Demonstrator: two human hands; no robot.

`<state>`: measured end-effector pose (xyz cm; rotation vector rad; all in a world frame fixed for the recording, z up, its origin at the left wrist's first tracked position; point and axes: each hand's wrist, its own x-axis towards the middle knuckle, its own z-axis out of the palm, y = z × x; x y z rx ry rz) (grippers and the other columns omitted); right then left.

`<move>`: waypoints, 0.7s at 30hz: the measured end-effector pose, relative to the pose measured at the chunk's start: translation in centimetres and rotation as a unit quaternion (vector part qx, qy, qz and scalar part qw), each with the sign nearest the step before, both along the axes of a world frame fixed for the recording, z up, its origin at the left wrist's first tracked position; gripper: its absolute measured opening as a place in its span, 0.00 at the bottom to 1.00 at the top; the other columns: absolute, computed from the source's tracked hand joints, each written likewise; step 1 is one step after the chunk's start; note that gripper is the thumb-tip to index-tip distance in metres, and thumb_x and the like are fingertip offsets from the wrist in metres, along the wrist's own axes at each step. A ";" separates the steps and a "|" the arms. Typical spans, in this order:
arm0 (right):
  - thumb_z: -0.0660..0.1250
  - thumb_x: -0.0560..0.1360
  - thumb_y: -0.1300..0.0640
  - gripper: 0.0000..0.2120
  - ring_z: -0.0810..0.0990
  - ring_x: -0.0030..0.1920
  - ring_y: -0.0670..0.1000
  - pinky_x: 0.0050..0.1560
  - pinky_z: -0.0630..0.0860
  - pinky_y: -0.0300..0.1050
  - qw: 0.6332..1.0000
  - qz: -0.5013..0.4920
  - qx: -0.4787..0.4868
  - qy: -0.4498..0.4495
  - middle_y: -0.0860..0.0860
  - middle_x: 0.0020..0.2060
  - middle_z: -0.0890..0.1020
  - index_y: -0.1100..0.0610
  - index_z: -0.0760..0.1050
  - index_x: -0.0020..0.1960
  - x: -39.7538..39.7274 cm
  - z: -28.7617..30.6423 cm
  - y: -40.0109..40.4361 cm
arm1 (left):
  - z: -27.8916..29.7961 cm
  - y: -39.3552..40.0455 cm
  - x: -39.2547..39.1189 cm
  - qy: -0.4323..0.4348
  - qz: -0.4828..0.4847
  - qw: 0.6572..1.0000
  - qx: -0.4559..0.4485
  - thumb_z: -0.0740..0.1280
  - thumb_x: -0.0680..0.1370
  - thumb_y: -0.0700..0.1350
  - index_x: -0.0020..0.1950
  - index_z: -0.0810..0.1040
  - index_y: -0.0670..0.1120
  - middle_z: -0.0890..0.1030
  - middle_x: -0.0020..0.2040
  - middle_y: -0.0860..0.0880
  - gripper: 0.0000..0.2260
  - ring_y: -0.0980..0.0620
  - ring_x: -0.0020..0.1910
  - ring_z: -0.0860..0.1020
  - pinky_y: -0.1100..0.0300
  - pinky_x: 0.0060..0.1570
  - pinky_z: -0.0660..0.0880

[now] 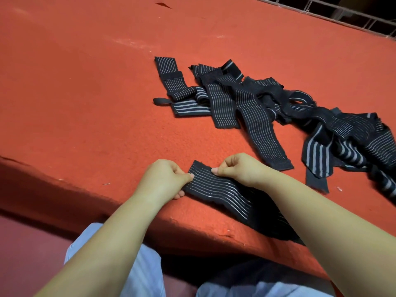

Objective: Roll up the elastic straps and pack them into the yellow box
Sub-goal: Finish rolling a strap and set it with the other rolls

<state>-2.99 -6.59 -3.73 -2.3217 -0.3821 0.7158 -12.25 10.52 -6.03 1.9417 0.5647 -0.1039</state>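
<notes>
A black elastic strap with thin pale stripes (216, 189) is lying at the lower centre of the frame, on the near edge of the red surface (85, 93), its far end lifted slightly and its near end trailing toward the lower right under the right forearm. The left hand (165, 179) is pinching the left corner of that far end between thumb and curled fingers; the right hand (237, 168) is pinching the right corner in the same way. A tangled pile of unrolled straps (267, 103) is lying above and to the right, well apart from the hands.

The step in hand appears to be the first turn of the roll. It is probably best done by folding the end over squarely, keeping both corners level, and holding tension so the coil is forming tight and the edges are staying aligned.

The yellow box is not in view. The strap's near end is hidden by the right forearm, the pile is cut off at the right edge, and the number of straps in it cannot be counted.
</notes>
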 end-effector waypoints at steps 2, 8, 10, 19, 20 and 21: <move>0.72 0.72 0.52 0.13 0.73 0.25 0.41 0.30 0.71 0.32 0.999 -0.013 0.028 0.013 0.45 0.25 0.77 0.55 0.75 0.32 0.2 -0.1 -0.2 | 0.0 -0.1 0.3 0.011 -0.006 1.000 0.004 0.71 0.73 0.46 0.33 0.76 0.45 0.79 0.23 0.49 0.11 0.54 0.21 0.76 0.63 0.32 0.75; 0.72 0.73 0.53 0.14 0.71 0.23 0.40 0.27 0.69 0.30 0.999 -0.022 0.037 0.008 0.46 0.24 0.76 0.55 0.73 0.31 0.1 -0.5 -0.2 | 0.1 -0.2 0.5 0.022 -0.022 0.999 0.031 0.70 0.74 0.46 0.34 0.75 0.45 0.79 0.25 0.47 0.11 0.55 0.20 0.76 0.66 0.27 0.70; 0.72 0.73 0.53 0.14 0.70 0.21 0.39 0.26 0.68 0.30 0.999 -0.019 0.028 -0.001 0.46 0.24 0.76 0.55 0.73 0.31 0.1 -0.6 -0.2 | 0.1 -0.2 0.4 0.023 -0.022 0.999 0.037 0.70 0.75 0.46 0.35 0.74 0.45 0.79 0.25 0.47 0.10 0.55 0.21 0.76 0.65 0.27 0.70; 0.73 0.71 0.51 0.09 0.77 0.31 0.44 0.36 0.75 0.36 0.999 0.009 0.011 0.033 0.48 0.31 0.81 0.55 0.76 0.38 0.1 0.2 -0.6 | 1.2 -1.0 0.6 0.042 -0.065 0.975 0.210 0.68 0.74 0.49 0.38 0.69 0.48 0.80 0.40 0.47 0.11 0.46 0.43 0.78 0.58 0.41 0.72; 0.74 0.70 0.52 0.09 0.80 0.35 0.47 0.41 0.78 0.40 0.997 0.028 -0.012 0.075 0.50 0.35 0.82 0.56 0.78 0.42 0.2 0.9 -1.2 | 1.3 -1.1 0.5 0.042 -0.068 0.973 0.218 0.68 0.74 0.49 0.38 0.68 0.48 0.79 0.41 0.47 0.11 0.45 0.45 0.78 0.57 0.42 0.71; 0.74 0.69 0.54 0.10 0.81 0.38 0.50 0.47 0.79 0.45 0.991 0.051 -0.050 0.115 0.52 0.38 0.83 0.58 0.79 0.46 0.4 1.6 -1.9 | 1.3 -1.2 0.5 0.043 -0.072 0.971 0.226 0.67 0.75 0.49 0.38 0.68 0.48 0.78 0.43 0.48 0.11 0.46 0.46 0.77 0.57 0.43 0.70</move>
